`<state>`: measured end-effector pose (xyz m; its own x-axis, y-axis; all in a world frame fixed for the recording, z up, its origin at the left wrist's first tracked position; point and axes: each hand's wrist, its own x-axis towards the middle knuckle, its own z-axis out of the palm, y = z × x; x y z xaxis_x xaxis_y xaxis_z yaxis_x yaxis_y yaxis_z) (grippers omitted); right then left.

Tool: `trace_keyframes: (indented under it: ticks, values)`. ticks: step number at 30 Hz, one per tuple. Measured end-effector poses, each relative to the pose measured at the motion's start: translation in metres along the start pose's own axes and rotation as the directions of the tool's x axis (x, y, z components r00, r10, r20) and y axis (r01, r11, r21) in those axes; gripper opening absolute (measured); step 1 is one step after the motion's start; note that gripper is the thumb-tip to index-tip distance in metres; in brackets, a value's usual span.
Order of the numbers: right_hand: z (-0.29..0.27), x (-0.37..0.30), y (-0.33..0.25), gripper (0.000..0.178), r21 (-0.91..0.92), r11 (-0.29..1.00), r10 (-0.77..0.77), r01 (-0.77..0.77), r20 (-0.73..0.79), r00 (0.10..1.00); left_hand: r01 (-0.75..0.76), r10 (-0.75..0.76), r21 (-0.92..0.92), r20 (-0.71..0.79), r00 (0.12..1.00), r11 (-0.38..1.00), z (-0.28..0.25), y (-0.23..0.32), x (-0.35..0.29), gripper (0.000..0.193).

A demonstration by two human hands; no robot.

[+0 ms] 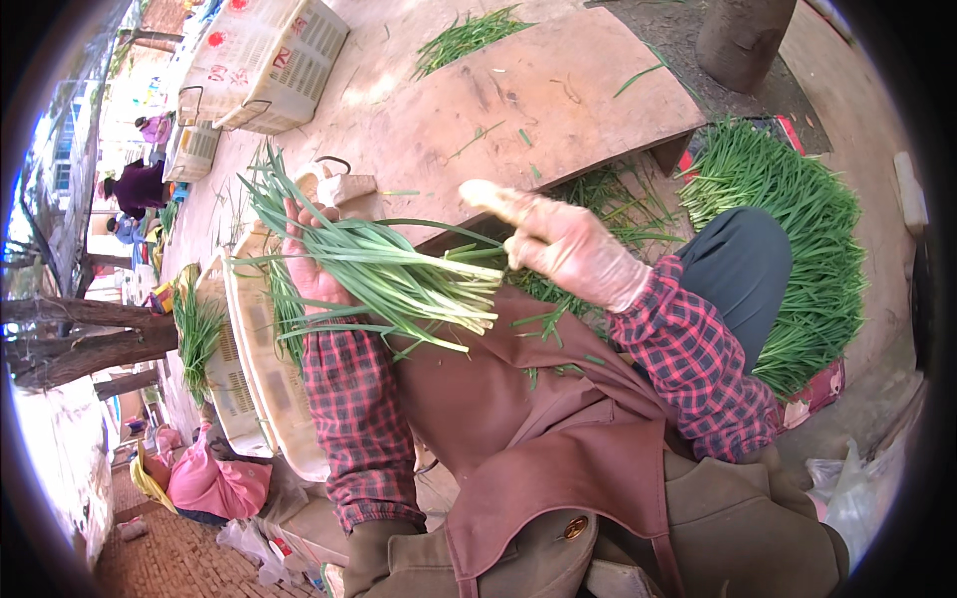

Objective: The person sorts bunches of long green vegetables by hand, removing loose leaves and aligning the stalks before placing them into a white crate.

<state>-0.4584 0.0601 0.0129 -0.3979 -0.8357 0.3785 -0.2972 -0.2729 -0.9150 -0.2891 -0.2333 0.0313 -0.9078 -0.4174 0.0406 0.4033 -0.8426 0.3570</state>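
Observation:
My left hand [317, 267] is closed around a loose bunch of garlic chives [399, 274]. Their pale cut ends point right, and the long green leaves fan out past my palm to the upper left. My right hand [568, 244], in a thin pale glove, hangs just right of the stem ends. Its index finger stretches out to the left, apart from the thumb, and is slightly blurred. One leaf runs close to the thumb, but I see nothing clearly held there. A brown apron [498, 369] covers my lap under the bunch, with green scraps on it.
A low wooden board [518, 100] lies ahead, scattered with leaf bits. At right is a large heap of chives [788, 249], near a tree trunk [743, 45]. Pale plastic crates [274, 75] stand at far left; another crate [269, 339] is beside my left arm.

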Motion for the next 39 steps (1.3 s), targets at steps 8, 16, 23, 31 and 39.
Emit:
trace_keyframes:
  ticks: [8,16,23,31,39]
  values:
    - [0.013,0.017,0.013,0.023,0.183,0.852,0.393,-0.491,0.396,0.830,-0.096,0.122,0.098,-0.320,0.939,0.991,-0.001,-0.005,0.006,0.015]
    - [-0.025,-0.066,0.091,0.032,-0.764,0.570,0.300,-0.303,-0.150,0.942,-0.153,0.309,0.329,-0.498,0.810,0.932,-0.041,0.046,0.007,0.015]
    - [0.020,-0.024,0.004,0.022,-0.643,0.732,-0.405,0.223,-0.148,0.902,-0.023,0.086,0.150,-0.425,0.901,0.988,-0.072,0.050,0.000,0.026]
    - [0.036,-0.029,0.004,0.051,-0.866,0.492,-0.165,0.093,0.012,0.986,0.182,0.311,0.801,-0.416,0.855,0.570,-0.036,-0.001,-0.006,0.031]
    - [0.031,-0.014,0.057,0.019,-0.294,0.954,0.007,-0.053,-0.156,0.988,0.102,0.048,0.514,-0.269,0.962,0.851,-0.057,0.001,-0.004,0.033]
